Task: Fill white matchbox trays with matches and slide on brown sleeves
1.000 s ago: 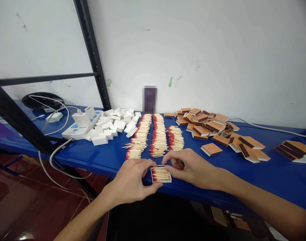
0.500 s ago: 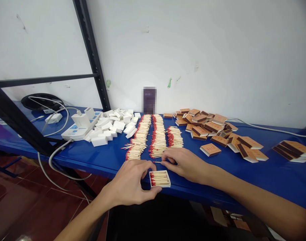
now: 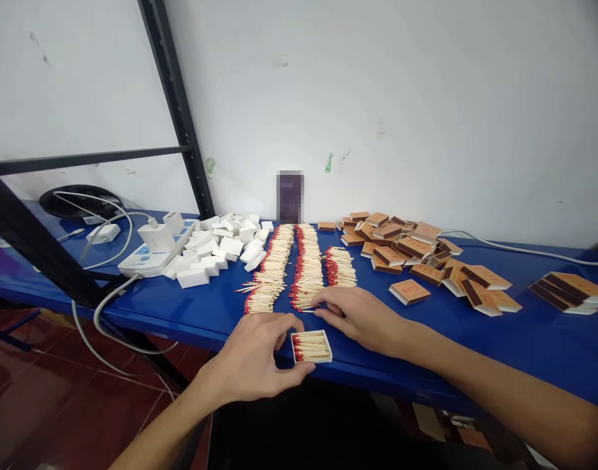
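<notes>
My left hand [image 3: 260, 356] grips a small white matchbox tray [image 3: 314, 360] between thumb and fingers at the table's front edge. Inside the tray lie red-tipped matches [image 3: 313, 347], heads to the left. My right hand [image 3: 355, 320] has thumb and fingertips pinched around a matchstick [image 3: 307, 311] at the near end of the middle row of matches [image 3: 307, 264]. To the left runs another long row of matches [image 3: 274, 267]; a shorter heap of matches [image 3: 341, 266] lies to the right, beyond my right hand.
White empty trays [image 3: 220, 241] are piled at the left, beside a power strip [image 3: 147, 258] with chargers and cables. Orange-brown matchbox sleeves [image 3: 407, 245] are heaped at the right. A black rack post [image 3: 176, 98] rises at left; the white wall stands behind the blue table [image 3: 362, 385].
My right hand has moved slightly, and the matchstick at its fingertips now lies closer against the middle row. My left hand still holds the tray in about the same place.
</notes>
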`<state>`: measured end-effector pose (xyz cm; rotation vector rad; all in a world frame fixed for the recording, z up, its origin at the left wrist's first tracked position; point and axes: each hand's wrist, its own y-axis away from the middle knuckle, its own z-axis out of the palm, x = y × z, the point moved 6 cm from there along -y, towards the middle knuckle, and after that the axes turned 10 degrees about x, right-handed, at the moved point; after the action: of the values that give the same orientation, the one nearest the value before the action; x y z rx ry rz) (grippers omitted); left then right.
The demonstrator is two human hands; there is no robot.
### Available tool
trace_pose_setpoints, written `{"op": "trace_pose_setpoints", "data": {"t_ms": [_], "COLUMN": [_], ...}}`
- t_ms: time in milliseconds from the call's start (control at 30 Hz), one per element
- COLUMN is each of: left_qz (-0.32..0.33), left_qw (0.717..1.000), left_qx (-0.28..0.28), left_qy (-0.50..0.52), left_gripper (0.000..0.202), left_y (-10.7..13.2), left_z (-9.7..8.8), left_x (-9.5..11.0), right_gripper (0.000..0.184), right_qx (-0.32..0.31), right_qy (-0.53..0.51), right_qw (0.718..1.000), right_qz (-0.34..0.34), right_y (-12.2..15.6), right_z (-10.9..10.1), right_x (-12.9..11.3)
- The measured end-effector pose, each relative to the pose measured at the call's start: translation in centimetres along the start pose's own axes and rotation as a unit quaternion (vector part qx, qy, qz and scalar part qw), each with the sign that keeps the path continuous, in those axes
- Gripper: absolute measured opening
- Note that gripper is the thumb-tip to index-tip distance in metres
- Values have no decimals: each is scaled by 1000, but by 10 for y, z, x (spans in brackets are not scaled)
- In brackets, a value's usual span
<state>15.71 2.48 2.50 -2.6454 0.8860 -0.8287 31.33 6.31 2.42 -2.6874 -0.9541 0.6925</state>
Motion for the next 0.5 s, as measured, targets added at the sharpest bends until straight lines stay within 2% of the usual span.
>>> {"op": "trace_pose_setpoints", "data": {"t_ms": [200,400,500], "left_qz": [0,2,-13], "left_qw": [1000,1000,1000], "left_qx": [0,4,4], "left_qy": [0,-2,4], "left_gripper": [28,27,27], "left_y": [-1,-2,-2], "left_z": [1,0,1], "left_x": [-1,0,-1], "right_gripper": [15,11,10], "right_qx": [-4,-44,-38], "right_qy": [-6,3,-6], "right_qw": [1000,998,998], "right_qz": [16,50,49], "right_y": [1,3,4], "right_z": [0,0,-4], "right_x": [2,2,-1]}}
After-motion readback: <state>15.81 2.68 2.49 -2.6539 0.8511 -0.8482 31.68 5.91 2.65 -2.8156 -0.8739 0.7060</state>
